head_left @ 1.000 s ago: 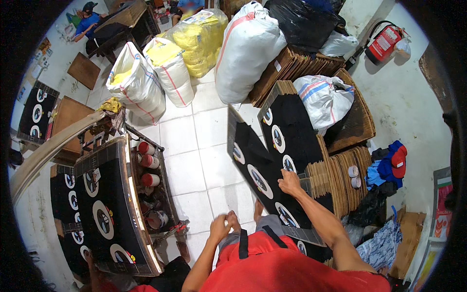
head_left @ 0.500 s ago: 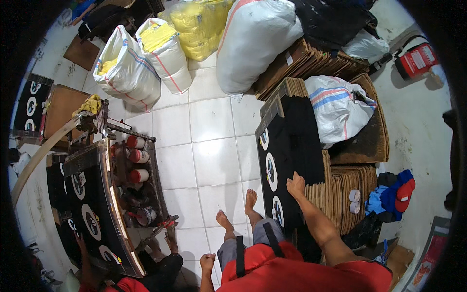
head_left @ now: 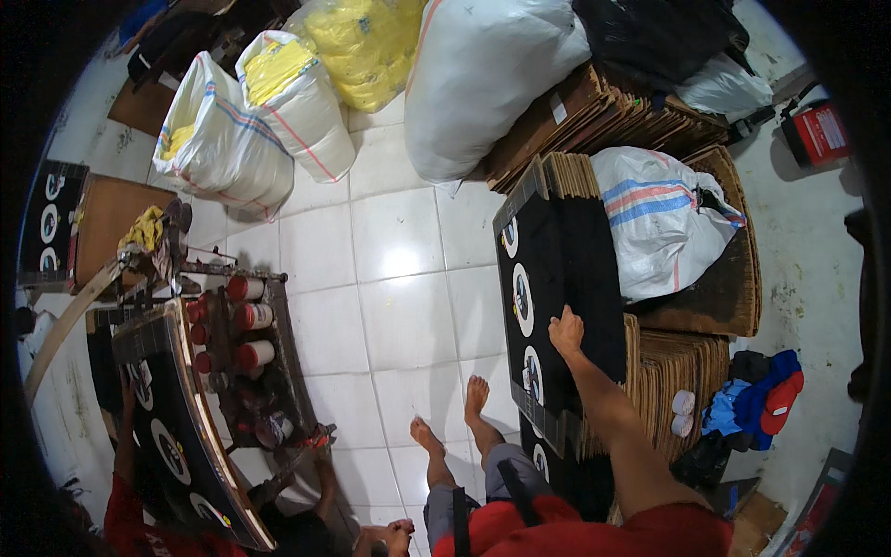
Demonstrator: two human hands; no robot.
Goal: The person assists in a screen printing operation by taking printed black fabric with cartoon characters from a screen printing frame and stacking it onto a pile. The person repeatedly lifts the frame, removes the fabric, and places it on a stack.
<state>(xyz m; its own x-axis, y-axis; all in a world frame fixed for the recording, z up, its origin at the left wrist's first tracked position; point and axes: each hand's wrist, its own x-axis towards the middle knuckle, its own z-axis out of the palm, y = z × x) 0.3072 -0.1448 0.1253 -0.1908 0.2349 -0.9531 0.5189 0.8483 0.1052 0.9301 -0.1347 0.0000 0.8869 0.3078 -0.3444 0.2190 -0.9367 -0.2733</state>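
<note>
My right hand (head_left: 566, 331) reaches forward with its fingers closed over the edge of a black cloth-covered board (head_left: 549, 353) that carries round white prints. That board is foremost in a row of similar ones, whose black cloth (head_left: 594, 278) shows behind it. Close to me, part of another printed black panel (head_left: 541, 457) shows past its end. My left hand (head_left: 397, 537) hangs low at the bottom edge, fingers curled, with nothing seen sticking out of them.
At left, a co-worker's arm (head_left: 125, 408) reaches to a printed black board (head_left: 153, 390), beside a rack of red-lidded jars (head_left: 252, 316). White sacks (head_left: 232, 139) stand ahead. Brown boards (head_left: 677, 371) and a tied sack (head_left: 659, 223) are right. White tiled floor (head_left: 399, 232) lies between.
The foremost black board has shifted forward, away from me, along with my right hand, exposing more panel behind its near end. My left hand has dropped lower. The co-worker's arm has moved up.
</note>
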